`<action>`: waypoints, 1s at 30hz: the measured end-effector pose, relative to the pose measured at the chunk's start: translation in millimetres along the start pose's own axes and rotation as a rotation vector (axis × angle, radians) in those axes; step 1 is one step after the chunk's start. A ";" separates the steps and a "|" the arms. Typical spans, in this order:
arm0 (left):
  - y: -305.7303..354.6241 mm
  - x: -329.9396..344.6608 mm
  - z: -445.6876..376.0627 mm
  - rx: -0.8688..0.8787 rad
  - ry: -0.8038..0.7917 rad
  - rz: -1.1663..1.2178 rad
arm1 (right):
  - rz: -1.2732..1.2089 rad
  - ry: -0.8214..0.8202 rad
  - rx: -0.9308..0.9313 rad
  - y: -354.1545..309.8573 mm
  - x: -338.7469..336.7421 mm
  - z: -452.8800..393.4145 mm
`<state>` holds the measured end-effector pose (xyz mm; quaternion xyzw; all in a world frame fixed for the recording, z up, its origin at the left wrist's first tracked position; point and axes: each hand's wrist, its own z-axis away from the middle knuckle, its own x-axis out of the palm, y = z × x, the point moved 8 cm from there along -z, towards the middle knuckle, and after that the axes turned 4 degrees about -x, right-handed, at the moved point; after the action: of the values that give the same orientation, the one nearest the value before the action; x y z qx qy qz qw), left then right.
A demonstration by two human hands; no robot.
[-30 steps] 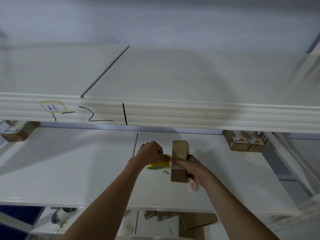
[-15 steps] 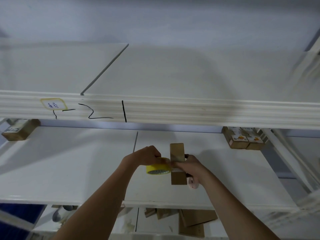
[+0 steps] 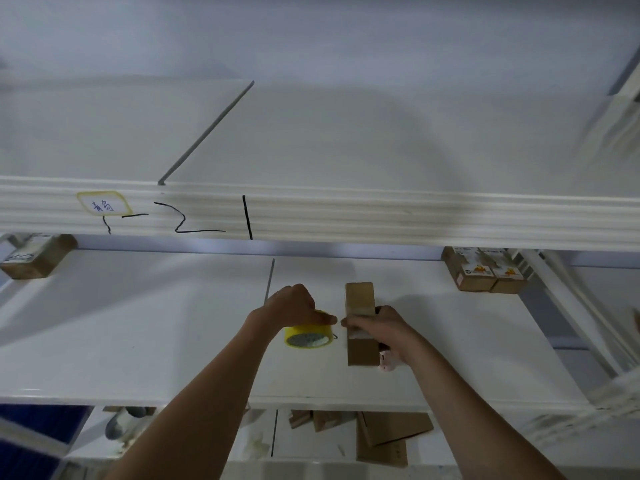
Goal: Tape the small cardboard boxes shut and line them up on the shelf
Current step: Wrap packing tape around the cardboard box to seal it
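A small brown cardboard box (image 3: 361, 344) stands on end over the middle white shelf (image 3: 138, 341). My right hand (image 3: 377, 327) grips it around its middle from the right, and a small pink-white object (image 3: 386, 362) shows under that hand. A strip of clear tape runs across the box by my fingers. My left hand (image 3: 294, 306) holds a yellow tape roll (image 3: 308, 336) just left of the box, thumb and fingers pinching towards the box's edge.
Two printed cardboard boxes (image 3: 485, 273) sit side by side at the shelf's back right. Another brown box (image 3: 36, 256) lies at the back left. The upper shelf's front beam (image 3: 346, 216) overhangs. Flat cardboard pieces (image 3: 388, 434) lie on the shelf below.
My left hand with the tape roll has drawn a little to the left, away from the box. The box and my right hand stay in about the same place.
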<state>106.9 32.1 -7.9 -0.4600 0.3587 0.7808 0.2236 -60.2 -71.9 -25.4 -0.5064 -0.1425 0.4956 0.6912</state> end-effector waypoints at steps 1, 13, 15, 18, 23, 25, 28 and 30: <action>-2.3 -2.1 0.8 -0.010 0.035 -0.031 | -0.005 -0.002 -0.003 -0.6 -0.4 0.5; 3.3 0.4 2.4 0.004 0.017 0.049 | -0.171 -0.072 -0.045 -4.8 7.3 0.8; 5.6 -2.9 1.5 0.016 0.035 0.036 | -0.216 -0.086 -0.065 -8.5 11.4 0.0; 6.4 -7.4 -0.9 0.016 0.079 0.062 | -0.309 -0.087 -0.071 -9.5 15.9 -3.1; 13.4 -14.9 2.8 0.023 0.173 0.035 | -0.279 -0.065 -0.053 -7.8 18.4 -1.2; 15.2 -12.8 5.8 0.024 0.185 -0.007 | -0.179 -0.040 -0.054 -3.8 17.0 -3.9; 13.2 -4.8 6.4 0.015 0.159 0.012 | -0.130 0.004 -0.031 1.3 12.2 -8.8; 10.9 0.5 5.3 0.017 0.097 0.063 | -0.120 -0.009 -0.012 1.6 8.3 -8.2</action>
<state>96.3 29.1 -2.7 -0.4838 0.3902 0.7612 0.1852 -51.4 -69.6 -33.0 -0.4990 -0.1786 0.4546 0.7159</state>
